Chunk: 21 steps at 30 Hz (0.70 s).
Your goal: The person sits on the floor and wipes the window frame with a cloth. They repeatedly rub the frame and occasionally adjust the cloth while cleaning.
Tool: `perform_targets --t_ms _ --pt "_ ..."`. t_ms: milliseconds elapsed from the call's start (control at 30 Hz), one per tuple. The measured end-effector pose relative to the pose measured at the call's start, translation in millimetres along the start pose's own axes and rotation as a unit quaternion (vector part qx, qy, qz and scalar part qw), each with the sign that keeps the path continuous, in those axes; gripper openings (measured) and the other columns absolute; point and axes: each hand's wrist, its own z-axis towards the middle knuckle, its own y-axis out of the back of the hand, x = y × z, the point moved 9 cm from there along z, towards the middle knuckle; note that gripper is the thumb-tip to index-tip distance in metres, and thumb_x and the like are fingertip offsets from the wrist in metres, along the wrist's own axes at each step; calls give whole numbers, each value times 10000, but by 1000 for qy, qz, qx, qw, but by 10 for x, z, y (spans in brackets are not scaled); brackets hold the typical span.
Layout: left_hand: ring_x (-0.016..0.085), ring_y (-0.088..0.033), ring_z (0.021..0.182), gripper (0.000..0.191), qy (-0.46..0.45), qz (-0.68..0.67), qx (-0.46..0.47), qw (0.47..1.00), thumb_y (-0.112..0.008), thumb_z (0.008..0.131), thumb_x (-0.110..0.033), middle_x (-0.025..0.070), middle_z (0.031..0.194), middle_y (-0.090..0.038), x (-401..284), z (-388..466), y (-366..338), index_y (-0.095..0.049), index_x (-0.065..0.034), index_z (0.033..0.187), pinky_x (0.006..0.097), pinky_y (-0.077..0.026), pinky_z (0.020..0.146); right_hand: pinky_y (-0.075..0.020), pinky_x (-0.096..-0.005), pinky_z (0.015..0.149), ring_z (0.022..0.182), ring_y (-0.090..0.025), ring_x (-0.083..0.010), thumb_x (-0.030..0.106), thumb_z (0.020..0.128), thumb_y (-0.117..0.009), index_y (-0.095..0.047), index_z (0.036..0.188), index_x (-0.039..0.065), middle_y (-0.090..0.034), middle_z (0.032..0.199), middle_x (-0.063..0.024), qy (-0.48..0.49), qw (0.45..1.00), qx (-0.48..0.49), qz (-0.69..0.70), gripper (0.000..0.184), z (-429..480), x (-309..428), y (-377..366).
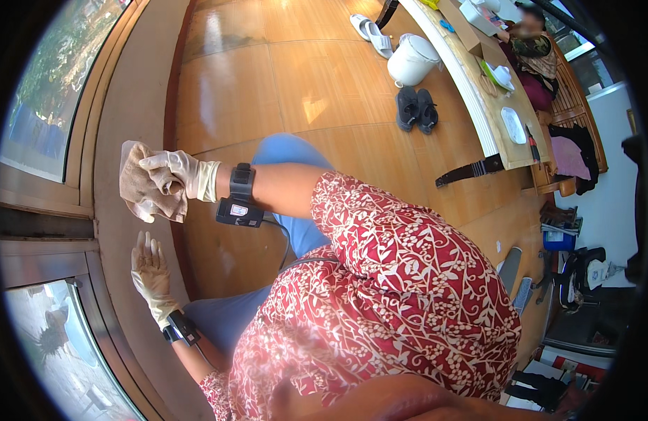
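My right hand (179,171), in a thin whitish glove, grips a folded brown cloth (145,184). Hand and cloth are over a broad windowsill (129,110), close to the window frame (87,152). Below it in the view, my left hand (150,266), gloved the same way, holds nothing. Its fingers are extended on or just above the sill; contact is hard to tell. Each wrist carries a strapped black device, one (240,212) on the right and another (183,327) on the left. Part of the right palm is hidden by the cloth.
Glass panes (55,94) border the sill. Behind me, glossy tiles (229,89) cover the floor, with black shoes (417,109), pale slippers (372,34) and a white bucket (412,60). A table (505,126) holds a tray and boxes; a person (534,52) sits beyond it.
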Motion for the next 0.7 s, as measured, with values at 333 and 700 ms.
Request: perform_targets --t_ms 333,700 --pt "240 -506 1230 421 10 6 -23 1000 -412 1001 -256 124 1405 -466 62 234 494 -474 -14 1341 363 -423 1064 -304 -219 369 409 -414 -78 261 803 -711 -507 676 166 -464 553 36 57 996 19 60 259 -198 329 244" --pt "270 -535 1196 457 -47 41 6 998 -429 998 -314 152 1380 -482 43 113 728 -483 -1 1327 357 -463 1021 -483 -321 573 513 -507 -159 269 826 -666 -477 586 141 -497 547 0 65 984 19 163 332 -46 331 288"
